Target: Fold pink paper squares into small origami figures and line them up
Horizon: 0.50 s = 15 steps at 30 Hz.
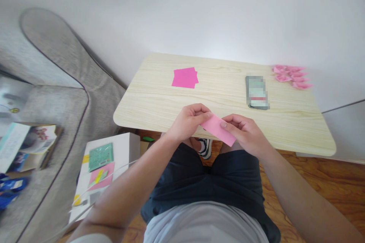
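A folded pink paper strip [218, 129] is being held just above the near edge of the wooden table [159, 102]. It is being pinched at its left end by the left hand [188, 121] and at its right by the right hand [246, 132], fingers curled closed on it, forearms angled inward over the lap.

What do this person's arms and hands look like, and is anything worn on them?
Both arms are bare from the edge of the picture down. The left hand and the right hand wear no gloves, and no rings, watch or bracelets show. The nails look short and unpainted. A pale sleeve edge shows at the bottom left.
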Available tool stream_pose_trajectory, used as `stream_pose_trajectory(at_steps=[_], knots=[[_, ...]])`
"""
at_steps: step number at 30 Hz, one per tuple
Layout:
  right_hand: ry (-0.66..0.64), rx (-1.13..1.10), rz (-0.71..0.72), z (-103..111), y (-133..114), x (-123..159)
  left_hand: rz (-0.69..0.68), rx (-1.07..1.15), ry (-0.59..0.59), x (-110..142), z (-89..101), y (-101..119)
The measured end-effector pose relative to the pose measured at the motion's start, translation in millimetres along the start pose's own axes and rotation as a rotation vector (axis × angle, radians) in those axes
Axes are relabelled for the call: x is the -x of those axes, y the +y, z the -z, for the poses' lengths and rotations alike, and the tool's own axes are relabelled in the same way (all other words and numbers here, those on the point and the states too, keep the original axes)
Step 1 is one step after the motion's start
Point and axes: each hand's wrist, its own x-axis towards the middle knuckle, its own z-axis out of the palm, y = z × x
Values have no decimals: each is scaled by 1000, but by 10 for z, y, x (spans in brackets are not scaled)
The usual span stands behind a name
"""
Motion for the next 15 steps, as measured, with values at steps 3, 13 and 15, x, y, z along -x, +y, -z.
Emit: stream_pose_trajectory(at_steps=[3, 13, 15], knots=[[13, -63, 17, -38, 32, -23, 0, 70, -33, 24, -24, 18], [201, -467, -71, -127, 124, -25, -100, 177, 47, 140, -121, 52], [174, -480, -84, -145, 108, -20, -110, 137, 89, 141, -147, 59]])
